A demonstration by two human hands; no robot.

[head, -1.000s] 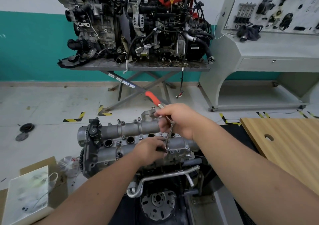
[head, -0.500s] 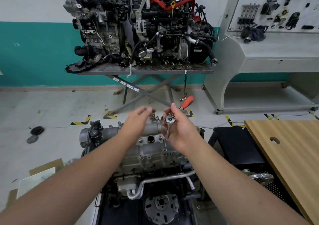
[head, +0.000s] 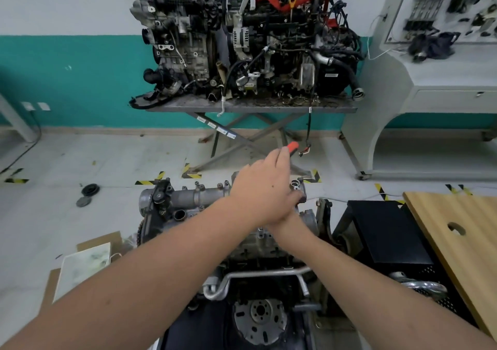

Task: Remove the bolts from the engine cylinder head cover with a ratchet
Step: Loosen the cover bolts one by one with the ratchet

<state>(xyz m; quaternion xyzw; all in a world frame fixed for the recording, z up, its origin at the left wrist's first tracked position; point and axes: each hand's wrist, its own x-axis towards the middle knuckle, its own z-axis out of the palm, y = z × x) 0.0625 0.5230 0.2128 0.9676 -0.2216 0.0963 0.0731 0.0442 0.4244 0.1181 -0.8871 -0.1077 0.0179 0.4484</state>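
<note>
The grey cylinder head cover [head: 193, 196] tops the engine in front of me, with small bolts along its upper edge. My left hand [head: 258, 188] reaches across it to the right, fingers closed over the ratchet's handle. Only the ratchet's red handle tip [head: 293, 145] shows past those fingers. My right hand [head: 296, 200] lies under the left hand at the cover's right end and is almost wholly hidden. Its grip and the ratchet head cannot be seen.
A wooden tabletop [head: 462, 236] and a black crate [head: 387, 234] stand to the right. Two engines [head: 242, 43] sit on a scissor stand behind. A grey display bench [head: 430, 81] is at the back right, and cardboard with a white sheet [head: 83, 266] lies on the floor at left.
My left hand has left the cover's middle and crossed over my right hand onto the ratchet handle. The handle has swung from pointing left to pointing up and right.
</note>
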